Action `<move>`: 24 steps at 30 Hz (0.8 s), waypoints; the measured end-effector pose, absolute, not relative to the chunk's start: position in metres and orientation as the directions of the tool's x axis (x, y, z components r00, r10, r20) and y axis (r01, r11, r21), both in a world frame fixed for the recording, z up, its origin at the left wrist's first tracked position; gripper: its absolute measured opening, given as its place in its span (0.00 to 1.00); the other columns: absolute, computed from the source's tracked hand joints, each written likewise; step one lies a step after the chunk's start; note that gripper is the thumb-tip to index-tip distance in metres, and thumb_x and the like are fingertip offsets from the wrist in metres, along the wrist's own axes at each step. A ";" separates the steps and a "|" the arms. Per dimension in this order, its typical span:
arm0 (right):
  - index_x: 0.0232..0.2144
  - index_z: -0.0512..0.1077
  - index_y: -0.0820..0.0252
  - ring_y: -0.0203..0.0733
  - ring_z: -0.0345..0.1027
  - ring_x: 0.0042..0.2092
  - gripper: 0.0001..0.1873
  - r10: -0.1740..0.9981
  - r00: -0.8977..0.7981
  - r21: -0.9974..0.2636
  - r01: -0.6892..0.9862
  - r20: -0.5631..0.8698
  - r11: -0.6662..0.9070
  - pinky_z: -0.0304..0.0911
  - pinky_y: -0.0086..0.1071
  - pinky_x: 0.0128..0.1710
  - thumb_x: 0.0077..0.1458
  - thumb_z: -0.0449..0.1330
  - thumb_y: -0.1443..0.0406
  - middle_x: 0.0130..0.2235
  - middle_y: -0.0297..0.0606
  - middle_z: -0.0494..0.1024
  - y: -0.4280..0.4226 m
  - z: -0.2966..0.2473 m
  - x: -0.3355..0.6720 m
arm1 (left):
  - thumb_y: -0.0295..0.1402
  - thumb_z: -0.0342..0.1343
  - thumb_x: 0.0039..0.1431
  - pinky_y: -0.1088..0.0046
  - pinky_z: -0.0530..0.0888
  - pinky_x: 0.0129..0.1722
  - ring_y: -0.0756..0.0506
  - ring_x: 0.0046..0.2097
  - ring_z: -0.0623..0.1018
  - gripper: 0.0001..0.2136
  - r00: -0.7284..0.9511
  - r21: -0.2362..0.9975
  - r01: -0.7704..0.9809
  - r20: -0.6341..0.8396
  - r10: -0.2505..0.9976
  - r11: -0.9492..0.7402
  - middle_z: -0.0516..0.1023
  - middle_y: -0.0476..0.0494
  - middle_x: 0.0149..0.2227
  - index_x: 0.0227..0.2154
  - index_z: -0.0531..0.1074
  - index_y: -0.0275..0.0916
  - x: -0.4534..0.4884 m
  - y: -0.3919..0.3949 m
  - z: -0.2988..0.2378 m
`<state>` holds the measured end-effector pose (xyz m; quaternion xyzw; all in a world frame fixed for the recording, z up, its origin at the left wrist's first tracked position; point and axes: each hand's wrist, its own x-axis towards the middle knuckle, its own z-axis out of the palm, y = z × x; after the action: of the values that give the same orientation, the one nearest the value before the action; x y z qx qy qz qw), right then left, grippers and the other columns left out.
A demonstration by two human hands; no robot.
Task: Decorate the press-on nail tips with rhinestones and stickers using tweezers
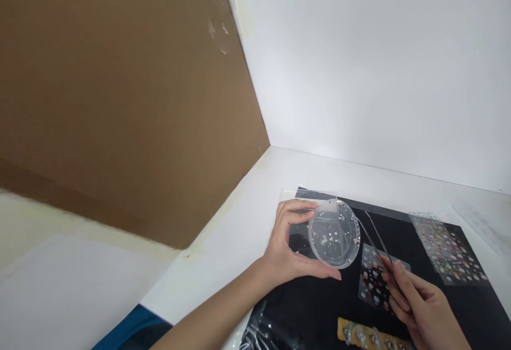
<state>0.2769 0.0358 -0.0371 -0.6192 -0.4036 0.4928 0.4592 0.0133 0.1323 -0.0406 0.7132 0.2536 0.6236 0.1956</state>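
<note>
Left hand (281,254) holds dish (334,235) over black mat (315,304) — white wall (367,73) behind.

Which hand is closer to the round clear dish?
Left. The left hand holds the dish from its left side; the right hand, holding tweezers, is apart from it, lower right in the picture.

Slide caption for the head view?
Left hand holds a clear round dish; right hand holds tweezers over a black mat.

You can read no text, brand or number; the teal header (423,214) along the top of the sticker sheet (450,254) on your right resembles lettering, too small to make out.
</note>
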 end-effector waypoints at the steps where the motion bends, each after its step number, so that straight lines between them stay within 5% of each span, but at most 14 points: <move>1: 0.34 0.87 0.55 0.39 0.59 0.20 0.33 0.954 0.200 -0.969 0.059 -0.224 -0.240 0.60 0.33 0.15 0.51 0.67 0.33 0.21 0.37 0.68 0.035 -0.036 0.277 | 0.52 0.83 0.38 0.54 0.73 0.53 0.36 0.54 0.77 0.48 0.098 0.585 0.133 0.796 0.598 -0.800 0.75 0.42 0.56 0.63 0.68 0.53 0.013 0.131 -0.040; 5: 0.28 0.85 0.54 0.43 0.65 0.22 0.31 0.956 0.233 -0.975 0.094 -0.177 -0.203 0.61 0.33 0.15 0.50 0.68 0.34 0.18 0.35 0.63 0.033 -0.036 0.277 | 0.52 0.84 0.33 0.54 0.75 0.49 0.35 0.51 0.78 0.53 0.122 0.551 0.155 0.813 0.570 -0.820 0.75 0.42 0.53 0.65 0.67 0.55 0.014 0.127 -0.038; 11: 0.26 0.84 0.56 0.40 0.65 0.22 0.29 0.957 0.276 -0.985 0.120 -0.090 -0.127 0.62 0.31 0.16 0.53 0.69 0.37 0.22 0.39 0.71 0.030 -0.040 0.278 | 0.52 0.84 0.34 0.54 0.76 0.52 0.36 0.53 0.78 0.50 0.195 0.672 -0.013 0.728 0.657 -0.741 0.75 0.42 0.56 0.62 0.68 0.55 0.020 0.122 -0.042; 16: 0.35 0.87 0.56 0.38 0.66 0.24 0.23 0.951 0.304 -0.979 0.167 -0.062 -0.117 0.67 0.30 0.19 0.54 0.71 0.43 0.36 0.45 0.81 0.024 -0.044 0.283 | 0.52 0.84 0.32 0.52 0.76 0.55 0.34 0.55 0.78 0.49 0.219 0.758 -0.135 0.651 0.727 -0.638 0.74 0.41 0.56 0.60 0.70 0.53 0.023 0.119 -0.046; 24: 0.43 0.88 0.51 0.35 0.70 0.25 0.18 0.934 0.275 -0.867 0.493 0.227 0.066 0.65 0.24 0.20 0.59 0.69 0.47 0.35 0.39 0.82 0.026 -0.043 0.289 | 0.53 0.82 0.37 0.51 0.77 0.59 0.35 0.58 0.78 0.44 0.232 0.819 -0.305 0.559 0.796 -0.487 0.73 0.40 0.58 0.58 0.72 0.53 0.024 0.121 -0.047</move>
<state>0.2887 0.0263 -0.0430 -0.6426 -0.5553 0.2326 0.4740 0.0245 0.1205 -0.0465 0.6304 0.1947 0.5882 0.4677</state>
